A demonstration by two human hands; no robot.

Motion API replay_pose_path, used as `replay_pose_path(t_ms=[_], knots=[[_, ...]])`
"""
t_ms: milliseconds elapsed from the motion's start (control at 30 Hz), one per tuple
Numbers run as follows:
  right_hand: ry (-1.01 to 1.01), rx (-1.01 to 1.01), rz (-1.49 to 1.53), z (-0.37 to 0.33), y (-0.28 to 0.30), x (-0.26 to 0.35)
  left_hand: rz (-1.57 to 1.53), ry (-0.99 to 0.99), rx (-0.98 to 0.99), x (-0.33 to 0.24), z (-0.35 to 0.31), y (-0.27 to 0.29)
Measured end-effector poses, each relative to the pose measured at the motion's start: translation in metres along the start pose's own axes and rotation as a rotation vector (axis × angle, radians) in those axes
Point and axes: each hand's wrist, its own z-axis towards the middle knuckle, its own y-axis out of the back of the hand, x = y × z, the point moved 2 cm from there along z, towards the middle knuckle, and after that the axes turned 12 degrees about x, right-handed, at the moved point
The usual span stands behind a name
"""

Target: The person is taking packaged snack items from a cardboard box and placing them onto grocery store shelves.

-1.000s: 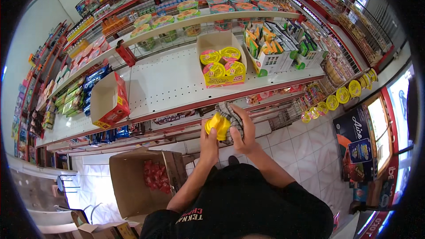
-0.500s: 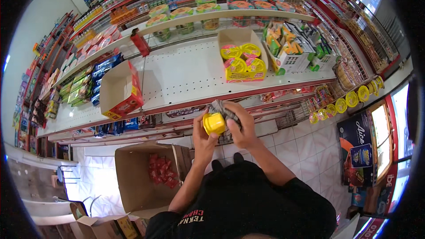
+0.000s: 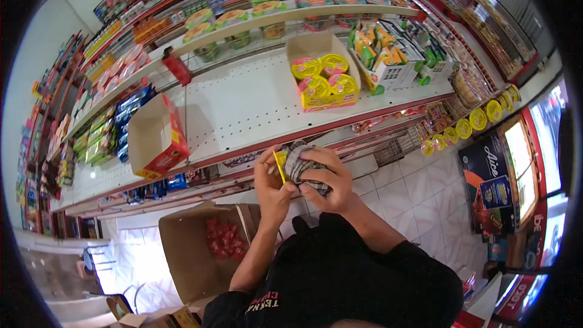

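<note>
Between both hands, in front of the shelf edge, is a small yellow cup (image 3: 280, 161), mostly covered by a crumpled grey checked cloth (image 3: 296, 164). My left hand (image 3: 270, 182) grips the cup by its rim from the left side. Bunched in my right hand (image 3: 328, 176), the cloth presses round the cup's body. Beyond them on the white shelf, an open carton (image 3: 331, 103) holds several similar yellow lidded cups (image 3: 315, 87). An opened red and yellow carton (image 3: 159, 140) stands on the shelf to the left.
White and green boxes of sachets (image 3: 395, 73) stand right of the cup carton. Below the shelf, a large cardboard box (image 3: 182, 255) on the floor contains small red packets (image 3: 225, 240). A rack of yellow round tubs (image 3: 478, 119) hangs at the shelf's right end.
The yellow cup has turned so its rim faces left, and the cloth now wraps its body. The view has shifted slightly, moving the shelf goods a little left and up.
</note>
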Motion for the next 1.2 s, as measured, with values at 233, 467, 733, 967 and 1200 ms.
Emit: replay_pose_path(t_ms=[233, 467, 733, 967, 1200], knots=[[-0.373, -0.083, 0.276, 0.002, 0.034, -0.022, 0.218, -0.056, 0.107, -0.012, 0.054, -0.013], [-0.348, 0.194, 0.232, 0.021, 0.084, -0.073, 0.867, -0.157, 0.256, -0.033, 0.148, -0.026], [-0.222, 0.057, 0.087, 0.045, 0.129, -0.125, 1.287, -0.401, 0.45, -0.014, 0.283, -0.042], [-0.085, 0.141, 0.064, 0.051, 0.126, -0.155, 1.437, -0.104, 0.865, 0.044, 0.333, -0.025], [-0.009, 0.226, 0.099, 0.046, 0.121, -0.174, 1.637, -0.039, 0.757, 0.027, 0.315, -0.02]])
